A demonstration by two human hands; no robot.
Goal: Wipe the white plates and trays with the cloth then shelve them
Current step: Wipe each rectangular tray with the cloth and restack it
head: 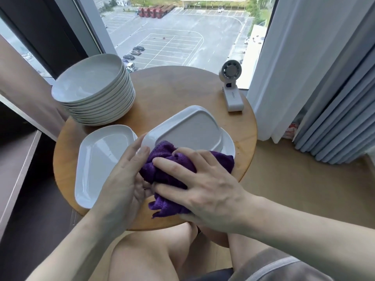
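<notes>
Upturned tray (pixel 192 128) is tilted, bottom side up, in the middle of the round wooden table (pixel 172 88), its far-right edge over another white dish (pixel 228 142). The left hand (pixel 121 179) grips its near-left corner, thumb and fingers wrapped round the rim. The right hand (pixel 207 183) bunches the purple cloth (pixel 164 157) under bent fingers and presses it against the tray's near edge. A flat tray (pixel 101 159) lies face up at the near left, touching the left hand's wrist side. A stack of plates (pixel 95 92) stands at the far left. A small white fan (pixel 232 88) stands at the far right, near the curtain (pixel 324 78).
</notes>
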